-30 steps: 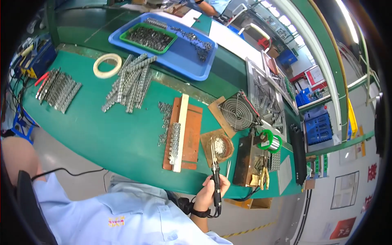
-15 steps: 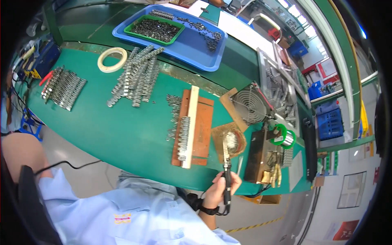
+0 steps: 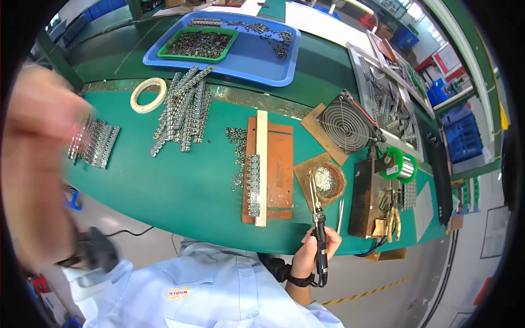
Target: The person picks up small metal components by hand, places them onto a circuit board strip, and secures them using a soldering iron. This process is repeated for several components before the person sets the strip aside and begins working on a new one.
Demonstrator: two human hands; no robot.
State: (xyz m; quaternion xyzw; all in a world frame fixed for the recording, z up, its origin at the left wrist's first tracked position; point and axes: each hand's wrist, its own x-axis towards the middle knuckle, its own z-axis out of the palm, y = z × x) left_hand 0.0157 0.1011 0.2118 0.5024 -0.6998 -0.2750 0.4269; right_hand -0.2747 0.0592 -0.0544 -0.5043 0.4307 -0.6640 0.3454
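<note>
My right hand [image 3: 304,258] is closed around the black handle of a soldering iron [image 3: 320,236] at the table's near edge. Its metal tip lies over the side of a round dish [image 3: 343,185] with silvery bits inside. Smeared by motion, my left hand [image 3: 44,131] is raised close at the far left, and its fingers cannot be made out. Left of the iron lies a reddish-brown board [image 3: 280,180] with a pale wooden strip [image 3: 261,131] along it. A row of small metal parts [image 3: 253,186] lines the strip's left side, beside scattered loose parts [image 3: 237,150].
Behind the dish stands a round-grilled fan [image 3: 344,128]. A green solder spool [image 3: 392,164] and a brown metal box [image 3: 365,197] are at the right. Linked metal strips [image 3: 183,109] and a tape ring [image 3: 135,104] lie further left. At the back is a blue tray [image 3: 249,68].
My left hand has come into view at the left, raised and blurred. The view has shifted a little; my right hand keeps its hold on the soldering iron by the dish.
</note>
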